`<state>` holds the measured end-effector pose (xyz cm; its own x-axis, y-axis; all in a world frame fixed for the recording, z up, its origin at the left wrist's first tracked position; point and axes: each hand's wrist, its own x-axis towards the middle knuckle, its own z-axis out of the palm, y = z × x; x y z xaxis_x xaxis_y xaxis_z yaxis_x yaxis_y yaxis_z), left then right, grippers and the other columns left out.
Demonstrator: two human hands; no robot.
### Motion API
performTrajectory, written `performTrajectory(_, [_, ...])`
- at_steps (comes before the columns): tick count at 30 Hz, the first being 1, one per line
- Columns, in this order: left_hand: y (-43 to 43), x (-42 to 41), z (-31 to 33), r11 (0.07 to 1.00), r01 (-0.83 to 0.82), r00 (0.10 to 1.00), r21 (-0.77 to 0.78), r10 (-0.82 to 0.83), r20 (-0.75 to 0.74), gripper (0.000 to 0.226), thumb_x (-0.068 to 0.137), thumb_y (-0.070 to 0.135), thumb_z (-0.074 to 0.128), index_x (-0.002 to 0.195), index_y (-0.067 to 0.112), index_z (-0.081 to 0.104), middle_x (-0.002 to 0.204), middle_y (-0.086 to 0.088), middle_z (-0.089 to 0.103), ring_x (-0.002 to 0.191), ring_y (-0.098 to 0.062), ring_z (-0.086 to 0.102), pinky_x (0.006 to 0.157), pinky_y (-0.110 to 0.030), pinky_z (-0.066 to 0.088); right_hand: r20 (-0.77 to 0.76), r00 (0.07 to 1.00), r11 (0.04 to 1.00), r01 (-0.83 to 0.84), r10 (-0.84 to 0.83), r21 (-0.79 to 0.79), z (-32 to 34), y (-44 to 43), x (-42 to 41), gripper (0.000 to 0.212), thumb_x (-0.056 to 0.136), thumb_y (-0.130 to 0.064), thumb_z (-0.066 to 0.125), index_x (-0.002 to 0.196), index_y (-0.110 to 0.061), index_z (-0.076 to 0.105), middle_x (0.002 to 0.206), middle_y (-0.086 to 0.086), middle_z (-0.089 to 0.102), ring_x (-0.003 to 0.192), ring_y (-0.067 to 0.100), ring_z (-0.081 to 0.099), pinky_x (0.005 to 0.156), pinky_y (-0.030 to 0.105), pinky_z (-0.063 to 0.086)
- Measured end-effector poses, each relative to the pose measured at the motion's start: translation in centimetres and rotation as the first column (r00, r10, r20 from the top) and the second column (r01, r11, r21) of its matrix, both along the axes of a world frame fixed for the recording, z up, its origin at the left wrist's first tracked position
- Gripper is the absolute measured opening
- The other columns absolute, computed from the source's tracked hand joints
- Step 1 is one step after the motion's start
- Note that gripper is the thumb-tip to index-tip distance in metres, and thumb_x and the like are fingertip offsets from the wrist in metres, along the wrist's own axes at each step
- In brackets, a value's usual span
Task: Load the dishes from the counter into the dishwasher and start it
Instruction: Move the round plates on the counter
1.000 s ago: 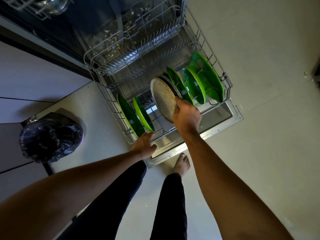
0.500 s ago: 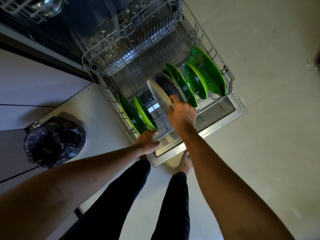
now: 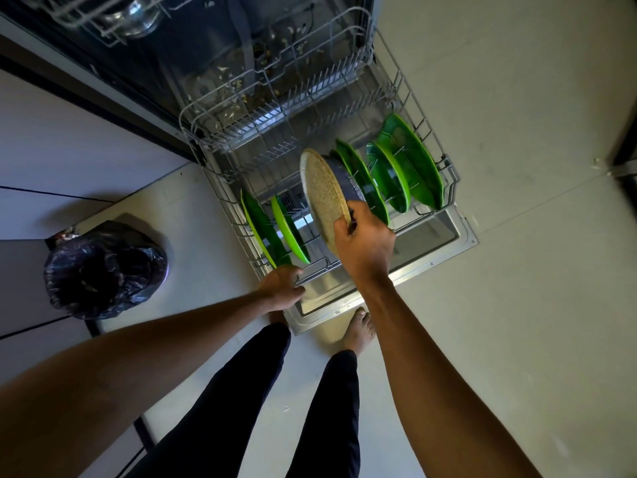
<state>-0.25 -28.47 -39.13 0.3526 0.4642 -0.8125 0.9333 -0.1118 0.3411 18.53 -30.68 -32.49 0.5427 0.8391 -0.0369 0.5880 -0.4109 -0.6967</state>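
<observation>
Your right hand pinches the near rim of the speckled dish, with the fingers curled over its edge. The dish stands on edge over the middle of the lower rack. It is just beside the nearest of the green plates on the right and well apart from the pair of green plates on the left. Your hand hides the lower rim, so I cannot tell whether it already sits between the tines.

Your left hand is curled round the rack's front rail and steadies it over the open dishwasher door.

Judge this dish as stiff, fairly heavy for its size and chippable. It looks like a coated or stoneware piece with a matte, gritty underside, so it should not slip much. A one-sided rim pinch lets it swing, so keep your thumb flat on the pale face and your fingers behind it. Lower it straight down so it does not knock the green plate beside it.

Half a second ago the dish was turned nearly edge-on to you, with its dark inner side showing. Now its pale speckled underside faces you and sits a little more upright. Your left hand has stayed on the rail.
</observation>
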Motion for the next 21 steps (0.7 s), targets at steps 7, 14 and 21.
performTrajectory(7, [-0.4,-0.9,0.2,0.997,-0.080,0.997,-0.005,0.080,0.018,0.043,0.091,0.024,0.061,0.133,0.016,0.056,0.136,-0.006,0.054,0.116,-0.018,0.054,0.085,-0.025,0.042,0.136,0.977,0.985,-0.169,0.163,0.038,-1.6,0.3,-2.2,0.006,0.088,-0.011,0.071,0.090,-0.009,0.066,0.071,0.006,0.069,0.057,0.020,0.066,0.054,0.026,0.053])
performTrajectory(14, [-1.1,-1.5,0.0,0.993,-0.119,0.991,0.021,0.117,0.061,0.042,0.090,0.022,0.061,0.132,0.017,0.056,0.136,-0.007,0.052,0.121,-0.020,0.051,0.093,-0.030,0.044,0.153,0.938,0.950,-0.308,0.312,-0.051,-3.4,1.1,-3.3,0.008,0.087,-0.009,0.070,0.093,-0.009,0.063,0.075,0.008,0.069,0.062,0.024,0.067,0.055,0.033,0.057])
performTrajectory(21, [-1.2,-1.7,0.1,0.988,-0.147,0.986,0.051,0.142,0.091,0.040,0.091,0.020,0.061,0.131,0.015,0.056,0.133,-0.006,0.053,0.119,-0.019,0.052,0.090,-0.027,0.041,0.036,0.905,0.892,-0.410,0.424,-0.188,-4.9,2.0,-4.0,0.013,0.095,-0.015,0.065,0.107,-0.010,0.062,0.093,0.008,0.072,0.081,0.023,0.070,0.067,0.026,0.045])
